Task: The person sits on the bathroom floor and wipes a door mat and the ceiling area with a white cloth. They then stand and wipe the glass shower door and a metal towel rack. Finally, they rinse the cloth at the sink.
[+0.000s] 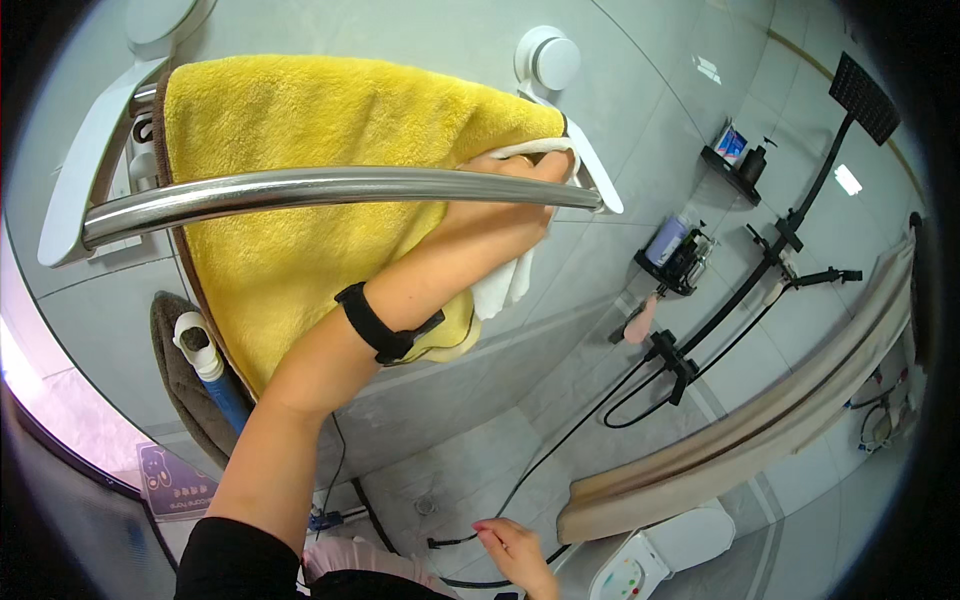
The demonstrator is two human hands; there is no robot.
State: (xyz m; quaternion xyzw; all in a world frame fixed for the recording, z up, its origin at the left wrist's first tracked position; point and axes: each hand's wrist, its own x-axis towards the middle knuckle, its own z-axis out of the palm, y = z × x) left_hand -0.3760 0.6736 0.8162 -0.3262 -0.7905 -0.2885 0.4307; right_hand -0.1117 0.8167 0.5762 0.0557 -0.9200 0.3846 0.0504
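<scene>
My left hand [525, 171] reaches behind the front steel rail [337, 186] of a wall-mounted towel rack. Its fingers are on a white cloth [504, 289] at the rack's right end, and the cloth hangs down below the wrist. Beside it, a yellow plush towel [300, 127] with brown edging drapes over the back of the rack, partly covered by my forearm. A black strap circles that forearm. Low in the view, my right hand [517, 555] has its fingers curled in front of a thin black hose [551, 450]. Whether it grips anything is hidden.
Corner shelves [731, 176] hold bottles. A black shower set [739, 300] runs along the tiled wall, near a beige curtain [720, 465]. The toilet [637, 562] stands lower right. A dark grey towel [176, 367] and a blue-and-white tubular object [214, 375] hang at left.
</scene>
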